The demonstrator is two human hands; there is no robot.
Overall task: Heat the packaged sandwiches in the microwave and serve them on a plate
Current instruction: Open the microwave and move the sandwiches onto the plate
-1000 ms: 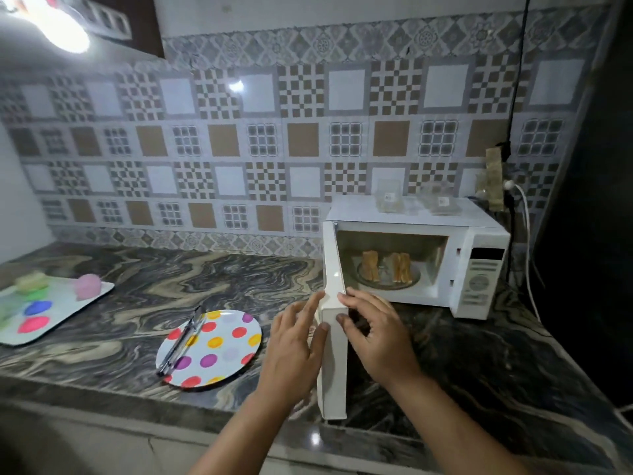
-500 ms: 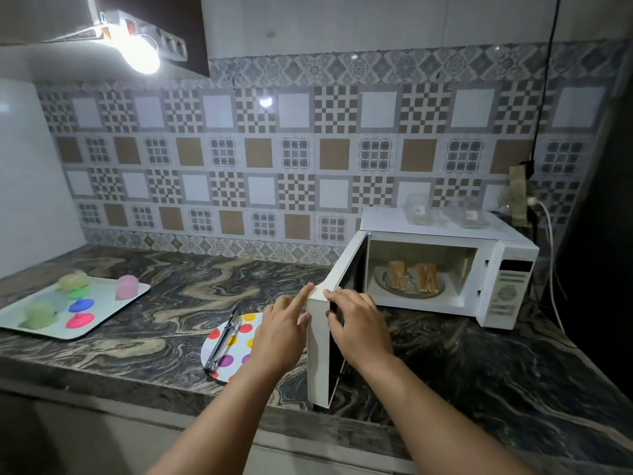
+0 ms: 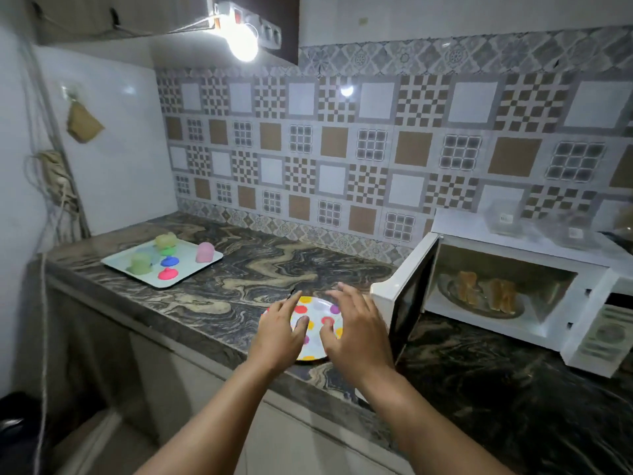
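The white microwave (image 3: 582, 323) stands at the right of the counter with its door (image 3: 404, 293) swung open to the left. Inside, two toasted sandwiches (image 3: 486, 294) stand on the glass turntable. A white plate with coloured dots (image 3: 317, 310) lies on the counter left of the door. My left hand (image 3: 279, 332) and my right hand (image 3: 356, 329) hover over the plate with fingers spread, holding nothing. They hide most of the plate and the tongs beside it.
A white tray (image 3: 191, 274) with small coloured cups and lids sits at the back left of the marble counter (image 3: 246, 269). Two clear plastic sandwich boxes (image 3: 505, 217) rest on top of the microwave. A bright lamp (image 3: 243, 46) hangs above.
Both hands have let go of the microwave door and moved left and down over the dotted plate. The view has turned left. The door stays open.
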